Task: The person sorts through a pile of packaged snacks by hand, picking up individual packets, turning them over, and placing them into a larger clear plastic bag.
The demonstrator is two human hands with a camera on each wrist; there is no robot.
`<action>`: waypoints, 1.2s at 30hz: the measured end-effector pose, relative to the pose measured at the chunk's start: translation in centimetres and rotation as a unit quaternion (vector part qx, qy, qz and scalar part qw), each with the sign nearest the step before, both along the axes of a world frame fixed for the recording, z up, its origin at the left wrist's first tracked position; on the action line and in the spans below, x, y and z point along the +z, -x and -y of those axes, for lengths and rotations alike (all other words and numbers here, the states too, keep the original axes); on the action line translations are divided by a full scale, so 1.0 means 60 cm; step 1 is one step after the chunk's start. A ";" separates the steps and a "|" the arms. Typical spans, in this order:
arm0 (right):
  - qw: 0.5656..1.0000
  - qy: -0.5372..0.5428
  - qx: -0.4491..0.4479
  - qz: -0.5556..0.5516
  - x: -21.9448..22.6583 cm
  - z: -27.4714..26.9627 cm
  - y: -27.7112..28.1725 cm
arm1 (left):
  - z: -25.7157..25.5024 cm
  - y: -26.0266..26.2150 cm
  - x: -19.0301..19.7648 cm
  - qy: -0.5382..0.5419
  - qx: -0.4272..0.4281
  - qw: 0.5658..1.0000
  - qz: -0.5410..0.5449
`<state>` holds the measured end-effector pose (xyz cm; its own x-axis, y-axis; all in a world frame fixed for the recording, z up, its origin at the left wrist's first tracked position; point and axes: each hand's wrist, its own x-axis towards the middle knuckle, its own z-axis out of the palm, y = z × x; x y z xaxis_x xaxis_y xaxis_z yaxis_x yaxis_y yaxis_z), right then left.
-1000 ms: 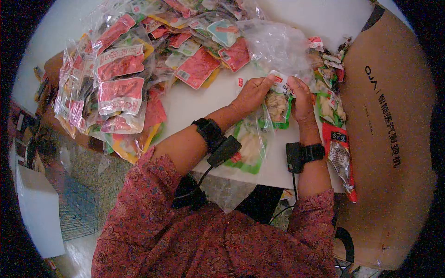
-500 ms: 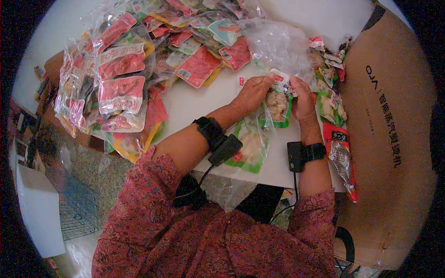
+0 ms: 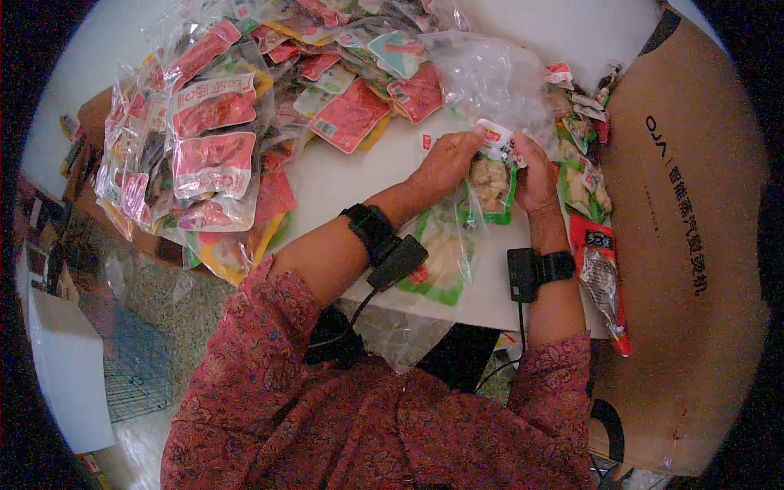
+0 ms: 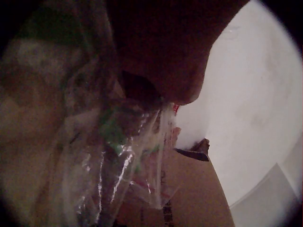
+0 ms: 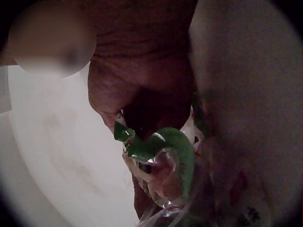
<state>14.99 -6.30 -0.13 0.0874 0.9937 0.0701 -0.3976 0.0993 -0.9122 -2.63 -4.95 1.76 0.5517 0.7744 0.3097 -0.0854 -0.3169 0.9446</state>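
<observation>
Both hands hold one small packet with a white top and green edge, its pale contents showing through a clear window. The left hand pinches its upper left side, and the right hand grips its upper right side. In the right wrist view the packet's green edge curls below the right hand. In the left wrist view the left hand is dark, with clear plastic beside it. Under the forearms a clear bag with a green-edged packet lies on the table.
Red-and-white packets in clear bags pile up at the left and back. A crumpled clear bag lies behind the hands. Green packets and a red packet line the right, beside a large cardboard box.
The held packet has shifted and tilted slightly between the hands. Both hands keep their hold and stay in nearly the same place.
</observation>
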 end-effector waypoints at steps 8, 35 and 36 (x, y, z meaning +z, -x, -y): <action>0.997 -0.044 0.054 0.029 0.029 0.017 0.030 | -0.019 -0.006 -0.018 0.005 0.048 0.999 0.023; 0.920 -0.084 -0.305 0.232 0.017 -0.009 -0.009 | -0.006 -0.016 -0.028 0.073 -0.171 0.981 -0.053; 0.920 -0.084 -0.306 0.232 0.019 -0.007 -0.008 | -0.003 -0.012 -0.023 0.122 -0.190 0.974 -0.036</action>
